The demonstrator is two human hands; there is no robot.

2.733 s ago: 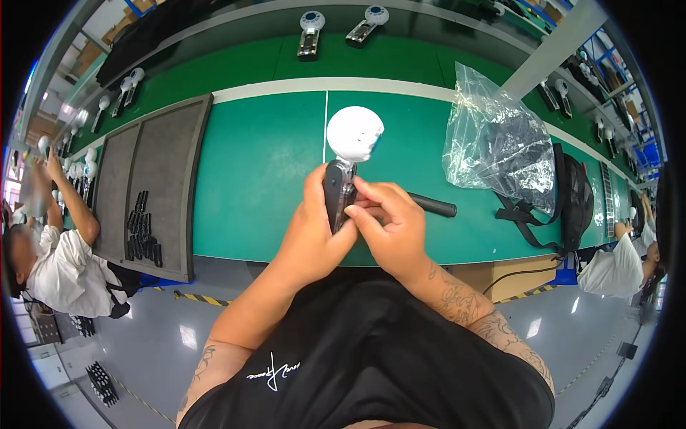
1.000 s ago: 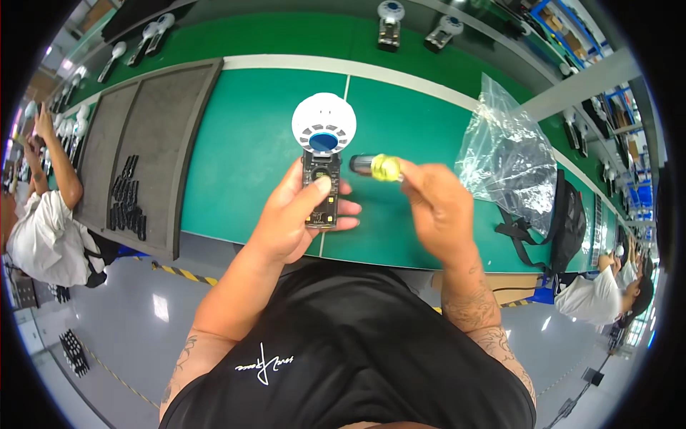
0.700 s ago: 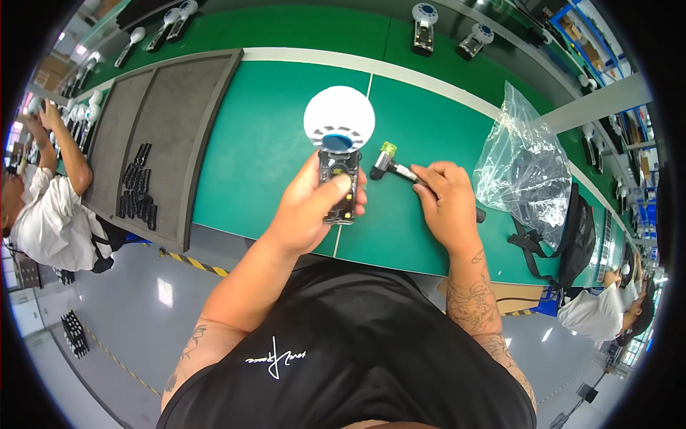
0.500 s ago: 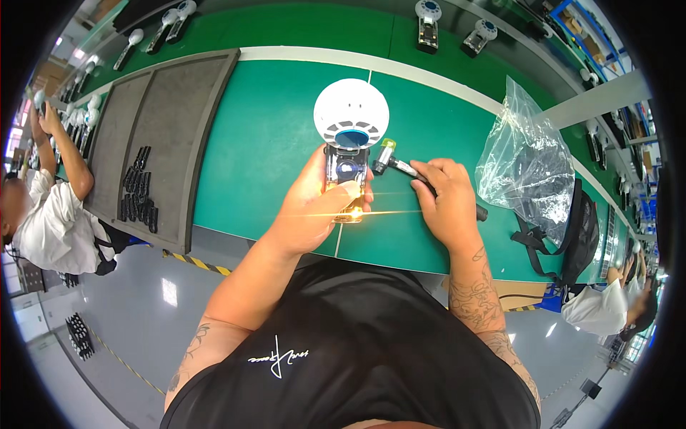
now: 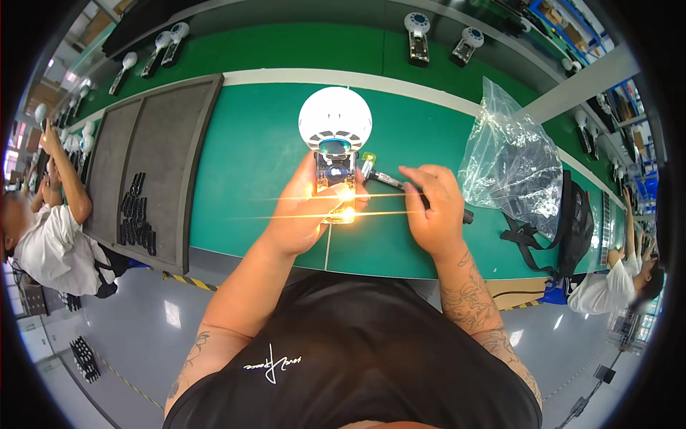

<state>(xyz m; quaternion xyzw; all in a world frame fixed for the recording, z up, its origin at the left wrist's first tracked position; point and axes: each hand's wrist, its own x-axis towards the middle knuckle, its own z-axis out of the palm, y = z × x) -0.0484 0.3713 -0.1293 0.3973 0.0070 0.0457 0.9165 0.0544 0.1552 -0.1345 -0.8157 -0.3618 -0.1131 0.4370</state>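
My left hand (image 5: 291, 220) is closed around the dark, see-through handle of a device with a round white head (image 5: 334, 118). Its thumb presses on the front of the handle, where bright orange-yellow lights shine below a dark round part. The device is held upright over the green table (image 5: 250, 143). To its right lies a small hammer (image 5: 386, 179) with a yellow-green tip and a black handle. My right hand (image 5: 437, 214) is closed over that handle, thumb on one side and fingers on the other; the handle's end sticks out beyond the hand.
A grey tray (image 5: 168, 136) with several small black parts (image 5: 134, 218) lies at the left. On the right are a clear plastic bag (image 5: 511, 157) and a black bag with straps (image 5: 575, 229). More white-headed devices (image 5: 418, 39) lie along the far green strip. People sit at both sides.
The lights in the device's handle shine more strongly. The whole view has shifted slightly. Both hands keep their holds, with my right index finger a little straighter.
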